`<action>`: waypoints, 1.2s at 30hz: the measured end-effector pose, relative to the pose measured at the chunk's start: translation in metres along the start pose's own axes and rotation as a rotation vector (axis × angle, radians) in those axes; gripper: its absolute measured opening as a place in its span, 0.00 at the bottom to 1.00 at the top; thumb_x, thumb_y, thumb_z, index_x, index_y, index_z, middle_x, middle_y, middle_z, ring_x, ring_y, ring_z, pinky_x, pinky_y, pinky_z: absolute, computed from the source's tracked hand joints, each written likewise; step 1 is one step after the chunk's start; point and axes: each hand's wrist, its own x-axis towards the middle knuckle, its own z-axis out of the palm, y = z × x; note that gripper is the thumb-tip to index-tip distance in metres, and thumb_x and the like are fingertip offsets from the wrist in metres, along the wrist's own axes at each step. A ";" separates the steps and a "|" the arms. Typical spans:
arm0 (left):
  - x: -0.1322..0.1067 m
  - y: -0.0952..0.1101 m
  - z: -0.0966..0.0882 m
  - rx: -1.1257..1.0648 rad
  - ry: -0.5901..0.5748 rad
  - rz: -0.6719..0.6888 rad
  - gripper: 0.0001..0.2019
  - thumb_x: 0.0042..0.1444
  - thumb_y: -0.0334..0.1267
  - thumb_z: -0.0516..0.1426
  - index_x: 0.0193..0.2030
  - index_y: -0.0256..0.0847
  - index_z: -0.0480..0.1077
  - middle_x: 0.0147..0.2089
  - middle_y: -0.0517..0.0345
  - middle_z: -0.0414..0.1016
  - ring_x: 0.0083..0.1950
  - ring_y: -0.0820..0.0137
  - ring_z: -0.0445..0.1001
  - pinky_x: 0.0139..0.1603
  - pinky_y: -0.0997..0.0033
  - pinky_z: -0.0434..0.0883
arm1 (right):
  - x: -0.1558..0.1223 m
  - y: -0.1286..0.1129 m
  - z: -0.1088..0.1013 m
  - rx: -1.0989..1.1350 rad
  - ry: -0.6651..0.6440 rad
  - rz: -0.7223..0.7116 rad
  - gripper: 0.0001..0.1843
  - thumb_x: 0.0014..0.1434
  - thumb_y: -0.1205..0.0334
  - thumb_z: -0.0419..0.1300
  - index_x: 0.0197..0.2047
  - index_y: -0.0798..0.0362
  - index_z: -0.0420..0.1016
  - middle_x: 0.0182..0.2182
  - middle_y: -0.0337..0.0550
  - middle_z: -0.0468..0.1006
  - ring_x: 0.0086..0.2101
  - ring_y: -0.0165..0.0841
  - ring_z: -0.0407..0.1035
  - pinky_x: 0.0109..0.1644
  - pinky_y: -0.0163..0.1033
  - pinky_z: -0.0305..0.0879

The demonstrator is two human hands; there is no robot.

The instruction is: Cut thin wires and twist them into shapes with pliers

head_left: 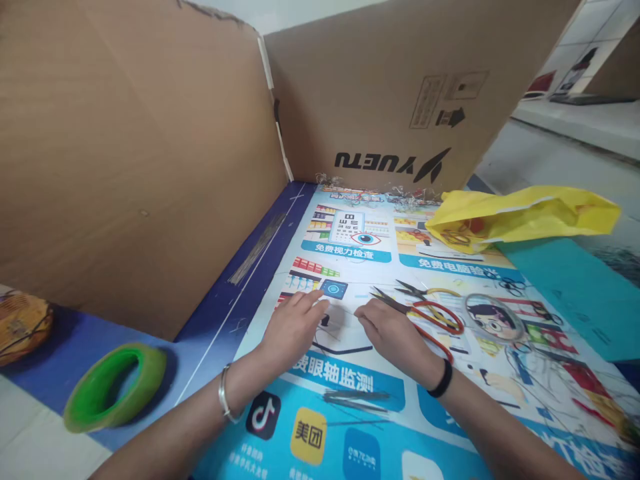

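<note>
Resting palm-down on a glossy printed poster (350, 427), the left hand (293, 328) lies loose and unclenched, fingers stretched long and close together, holding nothing. A thin silver bangle (225, 395) rings its wrist. The right hand (393, 331) sits just beside it, knuckles up and fingers curled down so the tips meet the smooth sheet. I cannot tell whether they pinch anything. A narrow black band (443, 379) wraps that wrist.

Between the two hands lies a small dark piece (325, 321), too small to make out. The poster is slick and bright, blue and white with cartoon pictures and app logos, and it covers the tabletop in front of the person.

Just beyond the right hand lie red-handled scissors (435, 319), blades pointing toward the knuckles, with a second, yellow-handled pair (425, 291) behind them. A clear round roll (495, 317) lies near them, to the right. A loose bundle of thin dark wires (356, 400) lies near the forearms, and another hair-fine sheaf (260, 245) lies along the dark blue strip at the left.

A thick green ring of tape (115, 388) lies flat at the far left. A crinkled yellow plastic bag (520, 217) slumps at the back right. Tall sheets of rough brown cardboard (140, 147) stand upright behind it all.
</note>
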 end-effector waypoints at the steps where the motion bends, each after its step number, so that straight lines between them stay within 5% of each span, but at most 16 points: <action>1: 0.008 0.004 -0.002 0.036 -0.005 0.048 0.16 0.59 0.29 0.49 0.53 0.43 0.65 0.57 0.51 0.67 0.52 0.60 0.66 0.46 0.59 0.66 | 0.000 0.002 0.002 -0.013 0.031 -0.028 0.13 0.63 0.68 0.47 0.39 0.55 0.73 0.33 0.44 0.73 0.36 0.32 0.68 0.41 0.36 0.63; 7: 0.053 0.027 -0.005 0.098 -0.078 0.225 0.04 0.56 0.30 0.54 0.32 0.37 0.69 0.33 0.55 0.72 0.40 0.63 0.67 0.41 0.61 0.63 | -0.002 0.014 0.007 -0.312 0.189 -0.070 0.10 0.59 0.72 0.50 0.36 0.55 0.72 0.31 0.45 0.72 0.33 0.36 0.65 0.37 0.39 0.59; 15: 0.060 0.032 0.014 0.102 0.015 0.266 0.04 0.54 0.30 0.57 0.29 0.37 0.68 0.30 0.57 0.68 0.38 0.63 0.65 0.37 0.63 0.62 | -0.002 0.020 0.009 -0.430 0.169 -0.071 0.09 0.55 0.76 0.53 0.29 0.55 0.70 0.28 0.45 0.70 0.32 0.37 0.61 0.37 0.40 0.54; 36: 0.054 0.033 0.026 0.007 0.030 0.293 0.04 0.55 0.29 0.54 0.30 0.35 0.68 0.30 0.54 0.69 0.38 0.63 0.66 0.34 0.65 0.65 | -0.006 0.014 0.021 -0.334 0.120 -0.092 0.11 0.57 0.77 0.50 0.38 0.58 0.70 0.36 0.48 0.70 0.38 0.39 0.62 0.44 0.43 0.61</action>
